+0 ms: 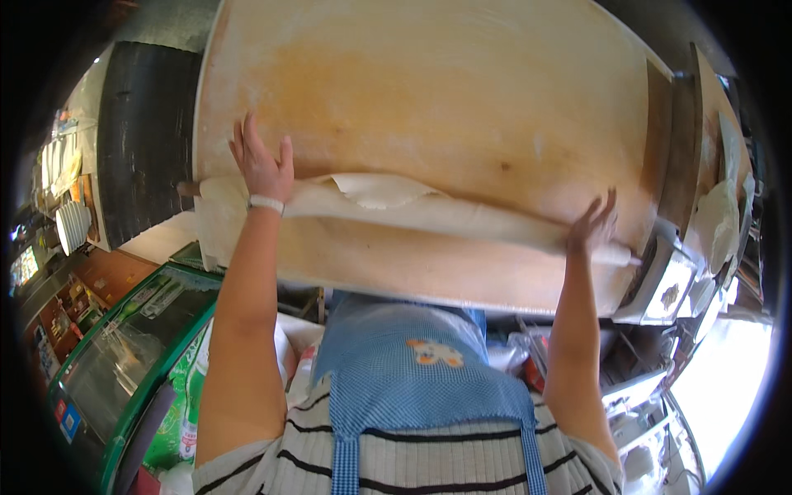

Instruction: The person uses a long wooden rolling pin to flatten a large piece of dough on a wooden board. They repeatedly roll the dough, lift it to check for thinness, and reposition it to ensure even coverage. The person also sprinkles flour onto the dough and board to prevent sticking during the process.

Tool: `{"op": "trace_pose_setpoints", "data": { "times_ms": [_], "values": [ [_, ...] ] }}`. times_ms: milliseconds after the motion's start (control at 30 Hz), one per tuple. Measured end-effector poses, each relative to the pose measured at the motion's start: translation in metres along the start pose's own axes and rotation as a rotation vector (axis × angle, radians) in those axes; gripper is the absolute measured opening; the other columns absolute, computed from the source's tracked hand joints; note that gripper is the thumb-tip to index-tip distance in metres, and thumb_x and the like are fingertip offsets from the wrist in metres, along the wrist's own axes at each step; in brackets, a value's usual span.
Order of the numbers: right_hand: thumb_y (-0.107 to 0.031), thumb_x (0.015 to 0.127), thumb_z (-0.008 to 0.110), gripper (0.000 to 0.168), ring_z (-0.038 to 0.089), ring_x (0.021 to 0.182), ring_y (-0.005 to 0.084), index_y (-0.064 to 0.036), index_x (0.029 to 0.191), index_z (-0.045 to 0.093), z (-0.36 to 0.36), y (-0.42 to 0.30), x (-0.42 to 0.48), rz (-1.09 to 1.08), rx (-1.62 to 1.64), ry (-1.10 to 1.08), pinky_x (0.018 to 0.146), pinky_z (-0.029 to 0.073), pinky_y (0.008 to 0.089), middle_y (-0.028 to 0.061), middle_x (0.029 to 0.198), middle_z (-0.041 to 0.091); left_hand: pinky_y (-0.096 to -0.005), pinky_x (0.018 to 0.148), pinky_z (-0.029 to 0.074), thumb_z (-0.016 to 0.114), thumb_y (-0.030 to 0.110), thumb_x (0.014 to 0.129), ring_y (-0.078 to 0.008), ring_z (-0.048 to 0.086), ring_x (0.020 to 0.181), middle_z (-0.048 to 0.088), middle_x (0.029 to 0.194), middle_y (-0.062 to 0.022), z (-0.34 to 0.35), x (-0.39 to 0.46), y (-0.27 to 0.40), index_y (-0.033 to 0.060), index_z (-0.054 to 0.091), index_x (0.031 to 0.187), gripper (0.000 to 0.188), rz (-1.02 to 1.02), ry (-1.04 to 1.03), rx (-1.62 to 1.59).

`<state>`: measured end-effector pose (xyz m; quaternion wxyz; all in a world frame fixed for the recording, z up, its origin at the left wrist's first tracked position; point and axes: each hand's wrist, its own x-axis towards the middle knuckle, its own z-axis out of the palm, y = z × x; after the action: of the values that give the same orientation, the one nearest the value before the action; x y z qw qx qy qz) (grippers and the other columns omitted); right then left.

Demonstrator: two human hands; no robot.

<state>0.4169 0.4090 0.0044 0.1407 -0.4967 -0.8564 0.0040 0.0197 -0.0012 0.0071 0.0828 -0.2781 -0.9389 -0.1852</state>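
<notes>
A long roll of pale dough sheet lies across a large wooden board, wound around a long rolling pin whose tips show at both ends. Near the middle, a loose flap of dough with an uneven edge sticks out from the roll. My left hand, with a pale band at the wrist, rests its palm on the left part of the roll, fingers spread and pointing away. Toward the right end, my right hand is slightly blurred, its palm against the roll and its fingers raised and apart.
Left of the board is a dark flat surface, with stacked white plates beyond it. A green-framed glass-topped case stands at lower left. To the right are a scale-like device and a plastic bag.
</notes>
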Motion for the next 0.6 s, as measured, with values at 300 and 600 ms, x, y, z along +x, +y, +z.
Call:
{"op": "trace_pose_setpoints", "data": {
  "times_ms": [300,600],
  "values": [
    [-0.042,0.104,0.021,0.055,0.045,0.131,0.0306,-0.012,0.141,0.049,-0.023,0.053,-0.103,-0.106,-0.162,-0.282,0.115,0.020,0.0520,0.0090,0.139,0.052,-0.0589,0.116,0.016,0.053,0.028,0.090,-0.0395,0.032,0.141,0.044,0.148,-0.0154,-0.031,-0.072,-0.053,0.0093,0.039,0.148,0.063,0.005,-0.233,0.159],
    [-0.035,0.103,0.038,0.052,0.054,0.113,0.0370,-0.006,0.145,0.041,0.026,0.076,-0.019,-0.059,-0.185,-0.079,0.099,0.037,0.0479,0.0175,0.134,0.055,-0.0575,0.116,0.014,0.048,0.037,0.096,-0.0382,0.028,0.143,0.044,0.148,-0.0126,-0.004,0.014,-0.086,0.0104,0.036,0.148,0.059,-0.229,-0.139,0.303]
  ]
}}
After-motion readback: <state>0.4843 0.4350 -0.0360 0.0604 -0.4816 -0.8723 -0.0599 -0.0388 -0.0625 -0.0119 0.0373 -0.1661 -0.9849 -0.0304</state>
